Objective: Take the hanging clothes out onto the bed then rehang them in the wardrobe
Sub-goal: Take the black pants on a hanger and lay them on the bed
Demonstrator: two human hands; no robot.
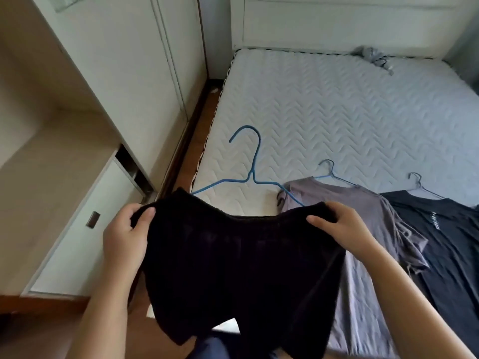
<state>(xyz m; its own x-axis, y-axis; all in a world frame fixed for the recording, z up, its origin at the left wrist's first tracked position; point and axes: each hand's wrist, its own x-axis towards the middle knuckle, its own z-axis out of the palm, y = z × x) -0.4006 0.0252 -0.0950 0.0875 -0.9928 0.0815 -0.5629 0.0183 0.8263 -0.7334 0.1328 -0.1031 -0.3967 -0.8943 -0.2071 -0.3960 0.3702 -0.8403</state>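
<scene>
I hold a pair of black shorts (241,268) by the waistband, spread in front of me over the bed's near edge. My left hand (127,237) grips the left end of the waistband and my right hand (344,229) grips the right end. A bare blue hanger (250,174) lies on the white mattress (337,115) just beyond the shorts. To the right lie a grey T-shirt (363,229) and a dark T-shirt (453,242), each on its own hanger.
The wardrobe (108,81) stands on the left with a white drawer front (85,229) below its open bay. A narrow strip of wooden floor (197,141) runs between wardrobe and bed. A crumpled grey cloth (375,57) lies at the mattress's far edge by the headboard.
</scene>
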